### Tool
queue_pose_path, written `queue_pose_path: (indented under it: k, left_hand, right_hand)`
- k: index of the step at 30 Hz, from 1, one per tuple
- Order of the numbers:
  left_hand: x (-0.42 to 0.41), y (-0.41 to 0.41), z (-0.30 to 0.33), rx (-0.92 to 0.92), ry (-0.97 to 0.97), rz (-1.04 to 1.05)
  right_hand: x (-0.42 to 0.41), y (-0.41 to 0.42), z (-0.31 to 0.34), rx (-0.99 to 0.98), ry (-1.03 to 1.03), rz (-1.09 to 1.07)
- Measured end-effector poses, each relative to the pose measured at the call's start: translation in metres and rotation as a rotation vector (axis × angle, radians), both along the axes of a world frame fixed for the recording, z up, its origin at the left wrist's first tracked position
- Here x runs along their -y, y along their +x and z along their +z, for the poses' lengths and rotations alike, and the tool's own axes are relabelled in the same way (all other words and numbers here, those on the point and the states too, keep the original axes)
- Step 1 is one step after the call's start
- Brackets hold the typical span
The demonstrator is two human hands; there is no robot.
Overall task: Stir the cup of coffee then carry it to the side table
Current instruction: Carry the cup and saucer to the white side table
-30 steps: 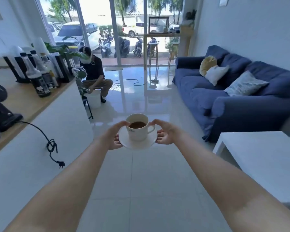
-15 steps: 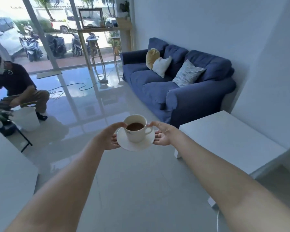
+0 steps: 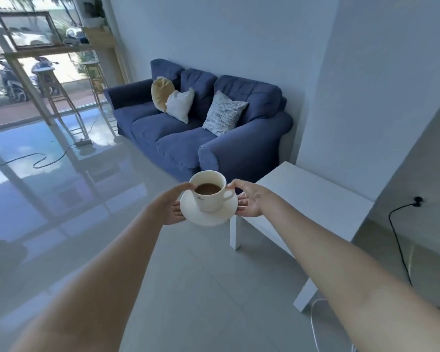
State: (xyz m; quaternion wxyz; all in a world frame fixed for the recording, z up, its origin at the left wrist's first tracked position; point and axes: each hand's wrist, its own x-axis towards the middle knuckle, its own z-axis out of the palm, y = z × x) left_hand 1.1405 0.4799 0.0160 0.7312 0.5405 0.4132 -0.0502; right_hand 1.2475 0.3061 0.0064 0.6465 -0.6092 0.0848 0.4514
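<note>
Head view: carrying step, left hand (image 3: 172, 208) and right hand (image 3: 250, 199) holding saucer (image 3: 214, 214) with coffee cup (image 3: 210, 191), next needing gentle lowering onto tabletop (image 3: 313, 196).

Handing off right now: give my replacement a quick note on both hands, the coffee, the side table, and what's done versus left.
Left hand: holds the saucer's left rim.
Right hand: holds the saucer's right rim.
Cup of coffee: upright on the saucer, in the air over the floor, about half full, no spoon in it.
Side table: white, ahead to the right, beside the blue sofa.
Done: cup lifted and brought close to the table. Stirring cannot be checked from here.
Left: move over the tabletop, set saucer and cup down, let go.
</note>
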Motion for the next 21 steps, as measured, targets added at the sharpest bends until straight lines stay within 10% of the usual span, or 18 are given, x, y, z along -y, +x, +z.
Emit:
queue_pose_path:
  k: [21]
  left_hand:
    - [0.061, 0.324, -0.010, -0.032, -0.025, -0.270]
  right_hand:
    - [0.093, 0.280, -0.013, 0.048, -0.051, -0.225]
